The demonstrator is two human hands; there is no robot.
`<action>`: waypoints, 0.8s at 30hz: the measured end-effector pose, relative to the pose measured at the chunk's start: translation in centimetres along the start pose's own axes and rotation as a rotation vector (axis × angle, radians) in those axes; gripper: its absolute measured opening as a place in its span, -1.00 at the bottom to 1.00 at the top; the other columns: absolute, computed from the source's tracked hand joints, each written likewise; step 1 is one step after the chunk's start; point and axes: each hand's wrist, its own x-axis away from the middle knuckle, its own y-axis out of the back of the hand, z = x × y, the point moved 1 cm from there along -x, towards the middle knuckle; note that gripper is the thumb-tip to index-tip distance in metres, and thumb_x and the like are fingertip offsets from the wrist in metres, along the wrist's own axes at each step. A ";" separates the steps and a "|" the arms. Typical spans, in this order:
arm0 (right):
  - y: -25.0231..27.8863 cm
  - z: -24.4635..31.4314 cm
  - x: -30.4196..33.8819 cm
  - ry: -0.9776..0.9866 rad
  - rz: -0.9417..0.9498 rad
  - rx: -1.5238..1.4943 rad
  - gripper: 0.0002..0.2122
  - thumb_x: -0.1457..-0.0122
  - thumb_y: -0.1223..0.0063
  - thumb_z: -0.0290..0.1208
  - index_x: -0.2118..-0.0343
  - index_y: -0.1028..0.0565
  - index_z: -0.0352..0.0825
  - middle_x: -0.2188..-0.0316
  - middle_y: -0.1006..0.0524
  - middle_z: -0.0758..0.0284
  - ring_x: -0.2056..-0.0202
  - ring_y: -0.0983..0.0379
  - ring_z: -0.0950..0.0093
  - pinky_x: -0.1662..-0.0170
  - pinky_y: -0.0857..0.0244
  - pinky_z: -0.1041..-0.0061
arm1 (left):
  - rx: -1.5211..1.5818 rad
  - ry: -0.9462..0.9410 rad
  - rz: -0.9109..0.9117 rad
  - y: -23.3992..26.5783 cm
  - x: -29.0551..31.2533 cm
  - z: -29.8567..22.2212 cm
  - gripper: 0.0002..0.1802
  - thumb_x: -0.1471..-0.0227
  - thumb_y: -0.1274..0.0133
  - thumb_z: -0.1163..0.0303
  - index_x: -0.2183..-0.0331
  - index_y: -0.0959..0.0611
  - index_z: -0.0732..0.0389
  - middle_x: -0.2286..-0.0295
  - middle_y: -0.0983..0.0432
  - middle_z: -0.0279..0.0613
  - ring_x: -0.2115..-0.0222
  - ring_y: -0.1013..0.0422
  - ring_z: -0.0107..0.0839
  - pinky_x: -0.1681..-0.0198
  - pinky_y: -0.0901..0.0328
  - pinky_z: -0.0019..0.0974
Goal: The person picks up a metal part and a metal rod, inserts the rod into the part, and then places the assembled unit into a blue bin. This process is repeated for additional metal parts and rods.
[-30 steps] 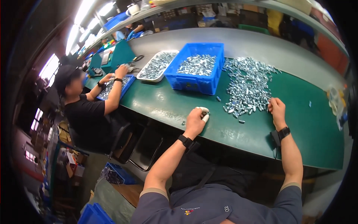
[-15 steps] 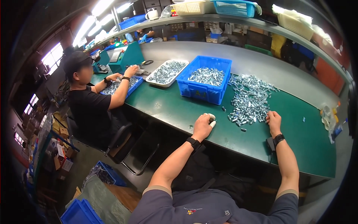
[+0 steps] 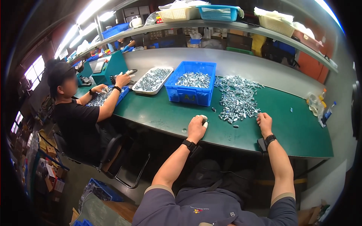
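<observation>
Small shiny metal cylinders lie in a loose pile [image 3: 238, 100] on the green tabletop [image 3: 158, 109]. My left hand [image 3: 197, 129] rests by the table's front edge, left of the pile, its fingers curled together. White covers sit on its thumb and a fingertip, and a small dark spot shows between them, too small to name. At the pile's right edge, my right hand [image 3: 265, 122] has its fingertips pinched together; what they hold, if anything, cannot be made out. Two single cylinders lie apart from the pile, between my hands.
Behind my left hand stands a blue bin [image 3: 188, 96] of similar cylinders, with a white tray [image 3: 145, 91] of them beside it. A co-worker [image 3: 77, 98] sits at the left over a blue tray. A shelf [image 3: 226, 26] with baskets spans the back; bottles and a plastic bag [image 3: 314, 104] are at right.
The whole view has shifted, so the table appears farther left. My hands keep nearly the same places beside the pile and stay closed.
</observation>
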 end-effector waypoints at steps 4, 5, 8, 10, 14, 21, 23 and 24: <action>-0.1 0.2 0.6 -0.004 0.016 0.041 -0.75 -0.34 -0.01 -0.29 0.43 -0.56 -0.30 0.61 -0.49 0.48 0.64 -0.30 0.73 0.60 -0.09 0.70 | 0.016 -0.023 -0.037 -0.1 -0.1 0.2 -0.83 0.05 -0.22 0.49 0.31 -0.65 0.18 0.41 -0.53 -0.18 0.31 -0.46 -0.18 0.22 -0.37 -0.12; 0.1 0.3 0.7 -0.006 0.016 0.059 -0.75 -0.34 -0.01 -0.29 0.43 -0.56 -0.30 0.62 -0.49 0.49 0.64 -0.30 0.73 0.60 -0.09 0.70 | 0.029 -0.015 -0.018 -0.1 -0.1 0.0 -0.83 0.05 -0.22 0.49 0.31 -0.65 0.17 0.39 -0.53 -0.17 0.29 -0.46 -0.15 0.20 -0.37 -0.11; 0.3 0.2 0.5 -0.017 0.028 0.091 -0.75 -0.34 -0.01 -0.28 0.42 -0.56 -0.29 0.62 -0.49 0.49 0.64 -0.29 0.73 0.60 -0.09 0.70 | 0.045 0.010 0.006 0.0 -0.2 -0.4 -0.83 0.04 -0.21 0.49 0.31 -0.64 0.17 0.37 -0.53 -0.16 0.26 -0.45 -0.12 0.18 -0.37 -0.09; 0.2 0.2 0.1 -0.024 0.030 0.103 -0.75 -0.35 -0.01 -0.28 0.42 -0.56 -0.29 0.62 -0.49 0.49 0.64 -0.29 0.73 0.60 -0.09 0.70 | 0.050 0.015 0.014 0.1 -0.3 -0.4 -0.84 0.04 -0.20 0.50 0.31 -0.64 0.17 0.37 -0.52 -0.16 0.26 -0.45 -0.12 0.18 -0.37 -0.09; -0.2 0.1 -0.3 -0.054 0.061 0.105 -0.75 -0.35 -0.01 -0.27 0.41 -0.56 -0.29 0.62 -0.48 0.49 0.64 -0.29 0.73 0.59 -0.10 0.71 | 0.040 -0.006 -0.033 0.2 -0.4 -0.1 -0.83 0.05 -0.22 0.50 0.31 -0.65 0.20 0.41 -0.53 -0.16 0.31 -0.46 -0.14 0.21 -0.36 -0.12; -0.7 0.7 0.8 -0.085 0.129 0.025 -0.76 -0.36 0.00 -0.28 0.38 -0.56 -0.32 0.60 -0.49 0.48 0.63 -0.31 0.73 0.59 -0.10 0.72 | 0.030 -0.012 -0.054 0.9 0.8 -0.9 -0.83 0.04 -0.22 0.51 0.31 -0.63 0.18 0.39 -0.53 -0.15 0.31 -0.46 -0.14 0.23 -0.35 -0.12; -2.2 1.3 0.5 -0.092 0.144 -0.004 -0.76 -0.36 0.00 -0.29 0.38 -0.56 -0.33 0.60 -0.49 0.48 0.62 -0.31 0.72 0.59 -0.10 0.73 | 0.009 -0.009 -0.036 1.1 -0.1 -1.3 -0.83 0.04 -0.23 0.52 0.31 -0.63 0.18 0.39 -0.53 -0.15 0.31 -0.46 -0.14 0.23 -0.35 -0.13; -3.4 1.4 0.2 -0.080 0.205 -0.030 -0.76 -0.36 0.00 -0.29 0.37 -0.56 -0.33 0.59 -0.50 0.47 0.62 -0.32 0.72 0.59 -0.11 0.73 | 0.015 -0.011 -0.041 1.0 -0.4 -1.3 -0.83 0.04 -0.23 0.52 0.32 -0.63 0.18 0.39 -0.53 -0.15 0.31 -0.45 -0.14 0.24 -0.35 -0.14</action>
